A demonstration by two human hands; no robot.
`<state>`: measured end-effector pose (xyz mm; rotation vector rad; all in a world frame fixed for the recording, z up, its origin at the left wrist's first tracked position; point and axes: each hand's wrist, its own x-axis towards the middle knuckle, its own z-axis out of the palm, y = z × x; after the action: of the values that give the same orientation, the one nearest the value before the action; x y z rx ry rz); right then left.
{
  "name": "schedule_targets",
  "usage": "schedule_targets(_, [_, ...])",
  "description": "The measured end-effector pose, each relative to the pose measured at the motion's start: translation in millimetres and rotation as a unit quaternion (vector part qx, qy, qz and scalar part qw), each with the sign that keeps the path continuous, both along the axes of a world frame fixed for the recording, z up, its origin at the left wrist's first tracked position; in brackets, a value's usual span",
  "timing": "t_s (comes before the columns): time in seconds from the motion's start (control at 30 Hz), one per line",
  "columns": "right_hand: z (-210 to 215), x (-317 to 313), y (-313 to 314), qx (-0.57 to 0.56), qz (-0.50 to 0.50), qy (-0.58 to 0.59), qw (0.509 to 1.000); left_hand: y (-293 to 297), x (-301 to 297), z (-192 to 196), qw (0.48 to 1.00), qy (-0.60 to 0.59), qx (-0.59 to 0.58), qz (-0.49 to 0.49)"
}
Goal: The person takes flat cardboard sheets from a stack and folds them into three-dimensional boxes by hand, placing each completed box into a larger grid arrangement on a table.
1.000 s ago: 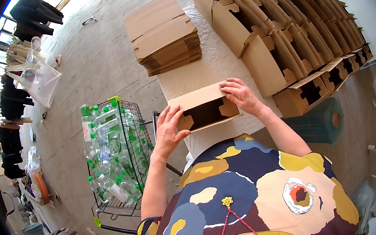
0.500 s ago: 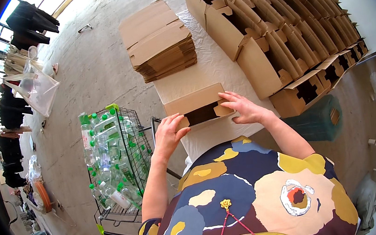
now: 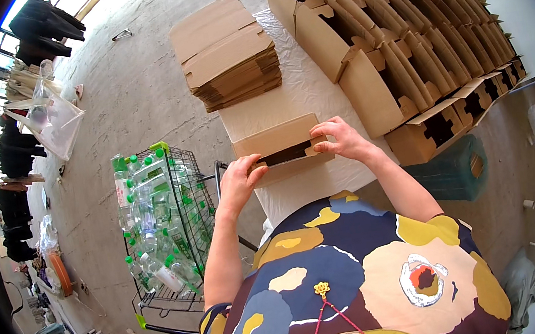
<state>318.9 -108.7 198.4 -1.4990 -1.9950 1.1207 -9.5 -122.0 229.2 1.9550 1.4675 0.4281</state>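
Gripping a brown cardboard box (image 3: 282,148) at both ends, left hand (image 3: 240,180) and right hand (image 3: 341,139) fingers curl closed on it.

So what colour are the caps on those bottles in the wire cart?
Green, on clear plastic bottles in the black wire cart; the head view shows them best.

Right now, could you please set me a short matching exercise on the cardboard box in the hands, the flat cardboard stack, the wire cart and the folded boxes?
Things:
1. cardboard box
2. flat cardboard stack
3. wire cart
4. folded boxes

Places or states:
A. in rows at the table's right
B. held between left hand and right hand
C. full of green-capped bottles
D. lying unfolded, far left on the table

Pairs: 1-B, 2-D, 3-C, 4-A
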Motion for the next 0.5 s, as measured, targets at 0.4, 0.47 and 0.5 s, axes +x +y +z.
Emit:
schedule_targets(0.4, [-32, -35, -7, 0.119, -0.188, -0.041, 0.974, 9, 24, -42, 0.989, 0.034, 0.123, 0.075])
schedule_targets(0.47, [-35, -42, -11, 0.160, -0.207, -0.050, 0.964, 3, 29, -37, 0.984, 0.050, 0.141, 0.102])
schedule_targets(0.5, [-36, -40, -12, 0.158, -0.190, -0.059, 0.967, 0, 30, -37, 0.979, 0.057, 0.158, 0.111])
